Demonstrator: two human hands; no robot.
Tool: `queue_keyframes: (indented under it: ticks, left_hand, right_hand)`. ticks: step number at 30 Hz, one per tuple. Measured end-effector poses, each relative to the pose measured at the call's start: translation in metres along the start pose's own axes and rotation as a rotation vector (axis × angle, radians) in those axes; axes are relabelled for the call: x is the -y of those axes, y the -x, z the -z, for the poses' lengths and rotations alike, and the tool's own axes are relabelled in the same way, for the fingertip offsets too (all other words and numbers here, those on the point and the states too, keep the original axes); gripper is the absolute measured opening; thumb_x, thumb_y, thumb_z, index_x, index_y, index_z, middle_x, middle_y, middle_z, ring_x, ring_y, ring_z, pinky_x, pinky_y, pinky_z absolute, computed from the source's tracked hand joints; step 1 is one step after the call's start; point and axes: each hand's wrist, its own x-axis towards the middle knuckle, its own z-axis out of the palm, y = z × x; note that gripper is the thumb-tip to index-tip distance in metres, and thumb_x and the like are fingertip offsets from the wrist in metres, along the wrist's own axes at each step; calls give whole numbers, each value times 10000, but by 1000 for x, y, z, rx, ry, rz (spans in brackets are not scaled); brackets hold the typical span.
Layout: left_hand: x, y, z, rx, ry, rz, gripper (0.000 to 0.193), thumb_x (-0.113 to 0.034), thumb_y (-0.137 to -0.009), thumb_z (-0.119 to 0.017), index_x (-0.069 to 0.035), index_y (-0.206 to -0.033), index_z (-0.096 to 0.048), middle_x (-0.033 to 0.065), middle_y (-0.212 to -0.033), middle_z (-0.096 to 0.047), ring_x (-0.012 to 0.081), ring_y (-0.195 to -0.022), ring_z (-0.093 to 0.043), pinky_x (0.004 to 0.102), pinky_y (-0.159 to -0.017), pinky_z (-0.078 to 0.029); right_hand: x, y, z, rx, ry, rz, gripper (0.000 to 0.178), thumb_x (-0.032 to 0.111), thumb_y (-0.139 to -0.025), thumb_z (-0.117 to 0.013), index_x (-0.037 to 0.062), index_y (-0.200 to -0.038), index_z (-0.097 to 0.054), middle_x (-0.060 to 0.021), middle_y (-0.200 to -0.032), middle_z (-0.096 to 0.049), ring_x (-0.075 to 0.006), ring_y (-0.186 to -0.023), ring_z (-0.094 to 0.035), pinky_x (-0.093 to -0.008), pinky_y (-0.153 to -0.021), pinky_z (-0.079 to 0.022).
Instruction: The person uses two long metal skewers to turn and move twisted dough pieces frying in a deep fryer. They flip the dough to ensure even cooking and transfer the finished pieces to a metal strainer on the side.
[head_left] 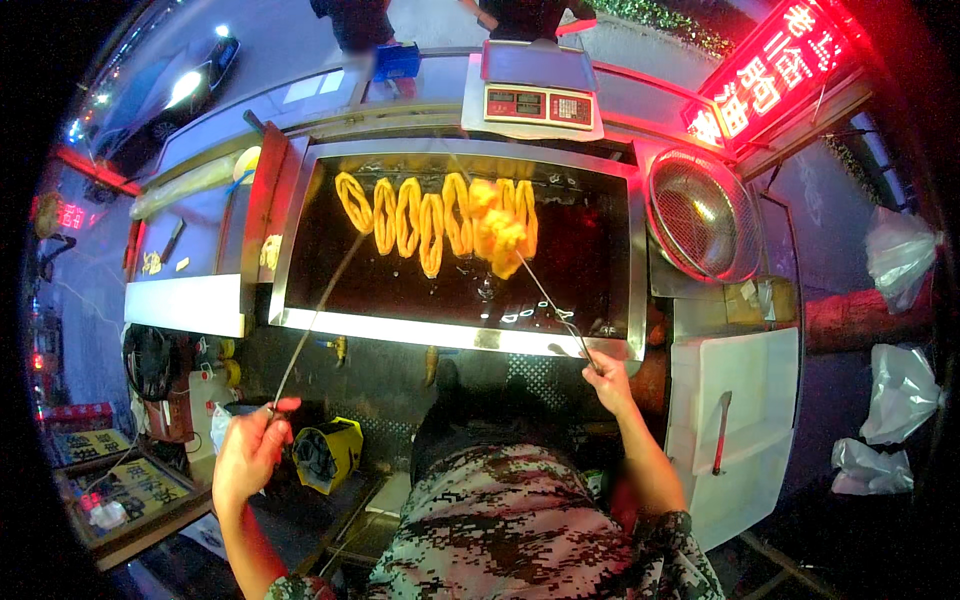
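Note:
My left hand is closed round a long thin metal rod, which slants up into a wide rectangular fryer of dark oil. Its far end reaches the golden dough loops on the left, though contact is unclear. My right hand, at the fryer's front right corner, grips a second thin rod. That one runs to a bunched, blurred clump of fried dough right of centre. Several long loops float in a row toward the fryer's back edge.
Behind the fryer stands a weighing scale. A round wire strainer basket sits at the right, above a white cabinet. At left is a work surface with a knife. Two people stand beyond the counter; a red lit sign hangs far right.

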Motion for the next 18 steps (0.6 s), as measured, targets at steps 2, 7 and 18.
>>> queue_keyframes:
  ticks: [2,7,18]
  left_hand:
    - [0,-10,0,18,118,-2,295,-113,-938,-462,7,-1181,-578,-2,-671,-565,56,-526,-462,221,-485,-389]
    - [25,-59,-56,218,469,87,279,-149,-967,-432,-47,-1176,-586,-19,-660,-529,66,-482,-449,224,-433,-383]
    - [41,-223,-289,60,-180,-231,287,-257,-923,-468,-25,-1014,-610,199,-874,-658,380,-778,-638,484,-702,-502]
  right_hand:
    - [-16,16,-1,-70,-28,-16,362,47,-841,-618,-6,-1199,-595,56,-804,-538,-47,-694,-450,-214,-630,-367]
    - [-34,52,4,-228,-80,-95,365,1,-820,-609,-5,-1185,-608,72,-718,-496,-35,-622,-421,-190,-561,-342]
    - [-54,90,6,-462,-78,-82,328,25,-841,-625,5,-1168,-612,67,-718,-485,-37,-595,-397,-204,-530,-326]
